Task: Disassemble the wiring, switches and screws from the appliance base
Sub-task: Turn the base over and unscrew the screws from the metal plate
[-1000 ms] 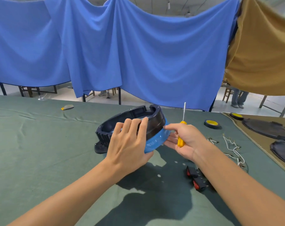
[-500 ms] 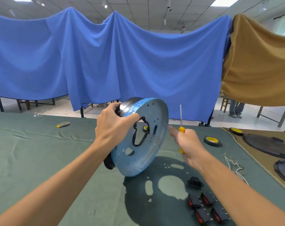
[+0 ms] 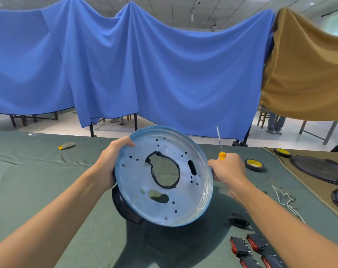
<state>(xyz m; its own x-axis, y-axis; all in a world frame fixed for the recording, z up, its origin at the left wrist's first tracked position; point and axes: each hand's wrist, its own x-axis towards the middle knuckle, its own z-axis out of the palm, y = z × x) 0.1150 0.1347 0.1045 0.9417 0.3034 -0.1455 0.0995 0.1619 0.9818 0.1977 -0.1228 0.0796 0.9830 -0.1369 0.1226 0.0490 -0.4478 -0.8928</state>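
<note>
The left hand (image 3: 110,163) curls its fingers round the left rim of the appliance base (image 3: 137,182), held tilted over the surface (image 3: 38,180). The right hand (image 3: 229,167) grips the screwdriver (image 3: 219,140) beside the right rim; switches (image 3: 251,246) lie near right.

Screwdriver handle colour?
Yellow-orange. The screwdriver handle sticks up out of the right hand; the head view shows it best.

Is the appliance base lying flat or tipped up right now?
Tipped up. The base shows its metal face to the camera; the left hand grips its rim, the right hand, holding a screwdriver, touches it.
</note>
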